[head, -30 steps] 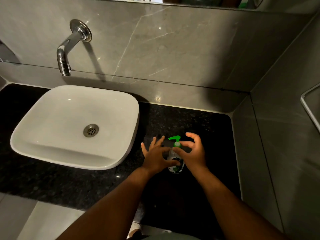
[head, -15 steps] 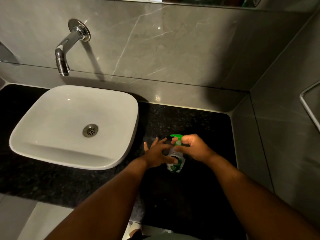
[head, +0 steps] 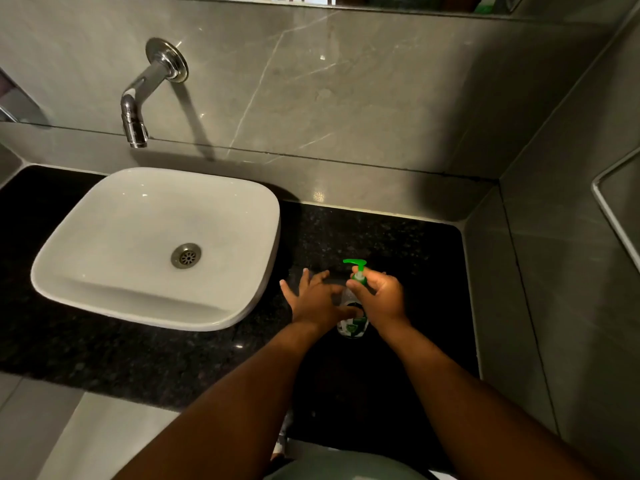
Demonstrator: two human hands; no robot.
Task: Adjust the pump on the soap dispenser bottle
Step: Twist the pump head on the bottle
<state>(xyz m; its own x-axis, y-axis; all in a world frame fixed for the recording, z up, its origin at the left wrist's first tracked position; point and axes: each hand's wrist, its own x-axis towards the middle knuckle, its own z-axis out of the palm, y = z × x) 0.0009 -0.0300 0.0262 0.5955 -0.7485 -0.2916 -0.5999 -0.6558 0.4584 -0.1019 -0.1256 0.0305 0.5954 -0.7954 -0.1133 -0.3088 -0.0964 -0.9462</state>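
Observation:
A small clear soap dispenser bottle [head: 352, 326] with a green label stands on the black granite counter [head: 398, 244], right of the basin. Its green pump [head: 355, 264] sticks up with the nozzle pointing left. My right hand [head: 381, 296] pinches the green collar just under the pump head with thumb and fingers. My left hand [head: 317, 301] steadies the bottle's left side with its thumb across the front, while the other fingers are spread out. The hands hide most of the bottle's body.
A white rectangular basin [head: 156, 244] with a metal drain sits on the counter's left part. A chrome tap [head: 138, 109] juts from the grey stone wall above it. A side wall with a metal rail [head: 613, 209] closes the right.
My right hand has closed from spread fingers above the pump to a pinch on the collar below the pump head. My left hand has stayed on the bottle's side.

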